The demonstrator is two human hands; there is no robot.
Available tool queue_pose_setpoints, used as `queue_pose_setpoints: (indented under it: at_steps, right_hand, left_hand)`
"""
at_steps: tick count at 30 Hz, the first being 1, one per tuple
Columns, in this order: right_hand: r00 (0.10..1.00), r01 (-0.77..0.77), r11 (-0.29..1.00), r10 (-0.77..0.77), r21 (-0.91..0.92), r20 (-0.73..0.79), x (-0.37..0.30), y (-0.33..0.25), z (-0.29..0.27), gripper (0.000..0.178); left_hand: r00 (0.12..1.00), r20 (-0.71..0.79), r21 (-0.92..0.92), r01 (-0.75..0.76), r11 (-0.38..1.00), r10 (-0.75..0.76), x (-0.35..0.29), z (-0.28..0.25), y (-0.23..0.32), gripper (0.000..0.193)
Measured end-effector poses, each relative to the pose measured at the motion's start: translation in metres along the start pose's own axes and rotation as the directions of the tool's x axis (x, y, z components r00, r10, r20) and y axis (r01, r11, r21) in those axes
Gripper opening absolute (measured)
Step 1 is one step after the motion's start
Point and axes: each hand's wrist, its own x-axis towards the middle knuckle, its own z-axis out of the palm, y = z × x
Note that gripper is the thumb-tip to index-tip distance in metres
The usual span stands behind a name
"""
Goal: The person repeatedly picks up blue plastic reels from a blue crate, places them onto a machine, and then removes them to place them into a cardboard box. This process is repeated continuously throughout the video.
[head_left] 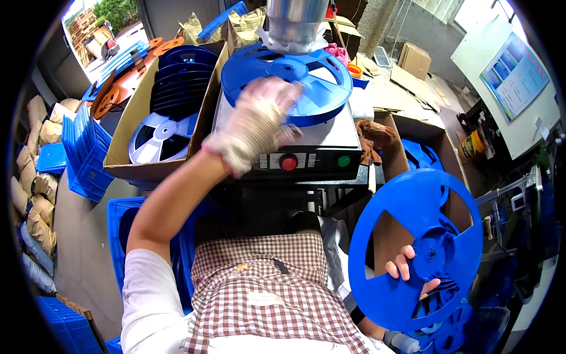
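Note:
On the white-topped machine (327, 137) lies a blue plastic reel (321, 97), its hub under a metal cylinder (296, 23). My left hand (253, 121), in a pale knitted glove, is at the reel's near left edge. Its fingers lie over the top and the thumb sits lower at the rim; the grip is slightly blurred. At the right, my bare right hand (402, 264) holds a spoked blue reel flange (383, 206) upright near its hub. Its fingertips come through one opening, and the disc hides part of the hand.
A carton (121, 156) of stacked dark blue reels stands left of the machine. Red (288, 162) and green (344, 161) buttons are on the machine's front. Another carton (454, 153) with blue reels is behind the held flange. Blue crates (85, 153) stand at far left.

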Motion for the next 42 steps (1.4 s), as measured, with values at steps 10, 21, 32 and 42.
queue_pose_setpoints:
  at_steps: [10, 21, 32, 42]
  right_hand:
    - [0.998, -0.056, 0.991, 0.053, -0.123, -0.03, -0.006, 0.024, 0.003, 0.101]
    - [0.928, -0.346, 0.92, 0.365, -0.186, 0.081, 0.033, 0.05, 0.005, 0.087]
    - [0.677, -0.672, 0.684, 0.723, -0.285, 0.137, 0.085, 0.127, 0.068, 0.075]
    - [0.684, -0.662, 0.655, 0.727, -0.364, 0.066, 0.086, 0.148, 0.073, 0.089]
  left_hand:
    - [0.982, 0.18, 0.415, -0.126, 0.901, 0.055, -0.01, -0.035, -0.083, 0.023]
    - [0.83, 0.265, -0.049, 0.52, 0.853, -0.491, -0.288, -0.328, -0.053, 0.055]
    - [0.201, -0.046, -0.217, 0.954, 0.206, -0.978, -0.527, -0.299, -0.029, 0.019]
    - [0.084, 0.159, 0.291, 0.948, 0.128, -0.984, -0.63, -0.151, -0.152, 0.025]
